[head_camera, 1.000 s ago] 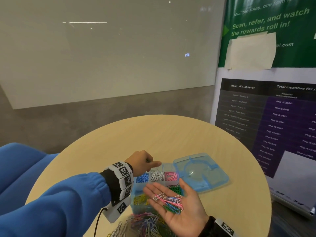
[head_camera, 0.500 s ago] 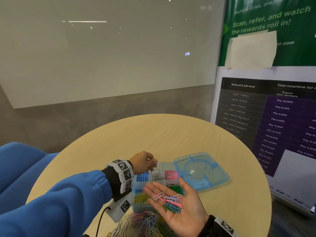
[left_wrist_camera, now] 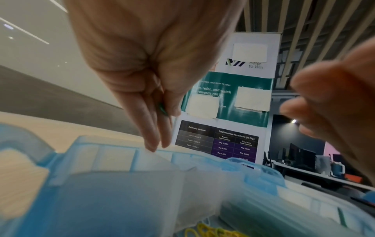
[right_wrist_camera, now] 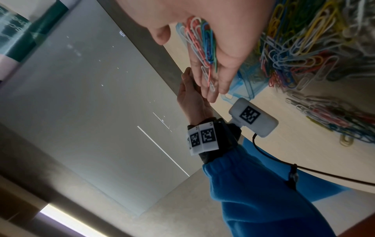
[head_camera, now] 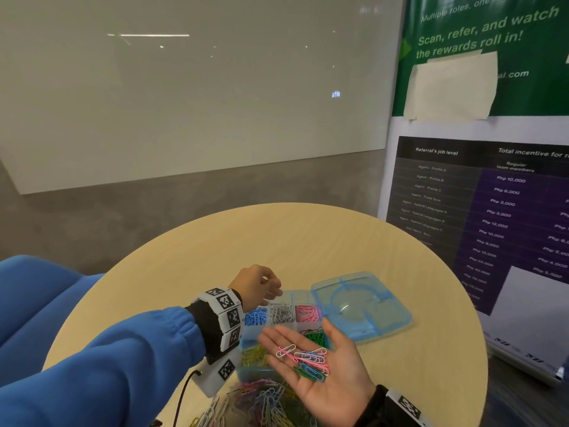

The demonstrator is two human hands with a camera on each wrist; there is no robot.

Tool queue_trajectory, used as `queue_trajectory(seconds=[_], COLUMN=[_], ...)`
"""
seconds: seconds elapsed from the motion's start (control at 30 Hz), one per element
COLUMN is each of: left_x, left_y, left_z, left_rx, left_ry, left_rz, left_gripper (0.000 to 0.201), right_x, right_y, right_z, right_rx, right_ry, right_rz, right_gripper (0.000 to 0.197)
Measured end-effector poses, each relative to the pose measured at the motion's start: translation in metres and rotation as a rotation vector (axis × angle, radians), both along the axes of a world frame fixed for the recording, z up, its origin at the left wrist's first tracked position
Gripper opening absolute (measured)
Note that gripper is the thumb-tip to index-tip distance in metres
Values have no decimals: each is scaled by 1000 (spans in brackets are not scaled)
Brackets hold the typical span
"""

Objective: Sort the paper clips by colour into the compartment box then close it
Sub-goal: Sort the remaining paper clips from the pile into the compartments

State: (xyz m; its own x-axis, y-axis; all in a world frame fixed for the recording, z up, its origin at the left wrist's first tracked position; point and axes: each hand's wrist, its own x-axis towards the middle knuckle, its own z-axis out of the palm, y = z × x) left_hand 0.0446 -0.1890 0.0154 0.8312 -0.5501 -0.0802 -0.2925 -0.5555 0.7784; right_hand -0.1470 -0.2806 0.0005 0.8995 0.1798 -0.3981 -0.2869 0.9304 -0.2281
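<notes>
We kept our right hand (head_camera: pixel 320 369) flat, fingers spread, under a mixed-colour bunch of wire paper clips (head_camera: pixel 306 362), while our left hand's (head_camera: pixel 254 286) fingertips, pinching a green clip (left_wrist_camera: pixel 163 109), hovered over the translucent blue compartment box (head_camera: pixel 255 334) beneath them.

On the surface (head_camera: pixel 215 241), the compartment box (head_camera: pixel 278 331) sits behind a loose clip pile (head_camera: pixel 264 402), its lid (head_camera: pixel 360 306) lying open to the right.

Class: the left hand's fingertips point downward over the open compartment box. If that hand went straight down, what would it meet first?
Probably the white paper clips in the box's back-row middle compartment: the left hand hovers just above them, though depth is uncertain and it may meet the back wall instead.
</notes>
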Motion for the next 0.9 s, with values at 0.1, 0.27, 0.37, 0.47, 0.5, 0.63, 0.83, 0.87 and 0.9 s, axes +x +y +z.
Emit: queue_trajectory(seconds=[0.1,0.27,0.37,0.47,0.5,0.63,0.83,0.87,0.9], left_x=[-4,-30,-45,-58,-62,-79,-96,-96,-96], left_y=[-1,-8,-14,-16,-15,-2,33,35,37], left_z=[4,14,18,25,27,36,39,38,37], left_rx=[59,105,165,294,326,261,339,358,368], left_ry=[-167,-210,-196,-263,-292,-277,-594,-593,-580], left_rz=[-70,-369,-452,-476,-473,-409,-357,-351,-345], left_gripper=[24,30,32,37,39,31,14,14,15], right_x=[1,0,-1,-3,-3,-3,-2,-3,-4], right_y=[0,4,5,5,4,-1,-9,-9,-9], right_z=[-1,-2,-1,2,2,2,4,6,7], right_rx=[-20,-95,-133,-165,-178,-181,-126,-122,-124], right_ry=[-1,32,45,45,43,52,-4,-25,-41], right_rz=[-4,-8,-6,-4,-6,-39,-82,-73,-61], right_gripper=[80,78,79,81,83,85,85,87,88])
